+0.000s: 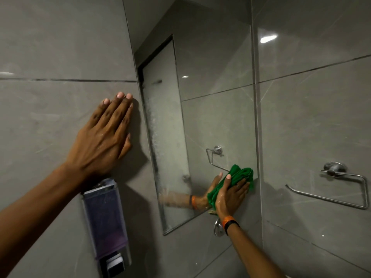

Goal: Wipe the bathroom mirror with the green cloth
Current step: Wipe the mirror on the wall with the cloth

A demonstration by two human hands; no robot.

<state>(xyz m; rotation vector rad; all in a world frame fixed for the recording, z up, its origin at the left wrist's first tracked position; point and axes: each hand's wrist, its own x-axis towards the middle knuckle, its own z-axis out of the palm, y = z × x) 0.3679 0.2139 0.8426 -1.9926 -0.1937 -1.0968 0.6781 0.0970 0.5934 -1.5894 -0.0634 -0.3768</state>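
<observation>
The tall frameless mirror (210, 109) hangs on the grey tiled wall, its left strip fogged with white streaks. My right hand (230, 195) presses a bunched green cloth (239, 177) flat against the mirror's lower right corner; the hand and cloth are reflected in the glass beside it. My left hand (106, 135) lies flat on the wall tile just left of the mirror, fingers together and pointing up, holding nothing. An orange and black band sits on my right wrist.
A purple soap dispenser (106, 223) is fixed to the wall below my left hand. A chrome towel ring (339, 185) sticks out of the right wall. A small chrome hook (217, 227) sits under the mirror's lower edge.
</observation>
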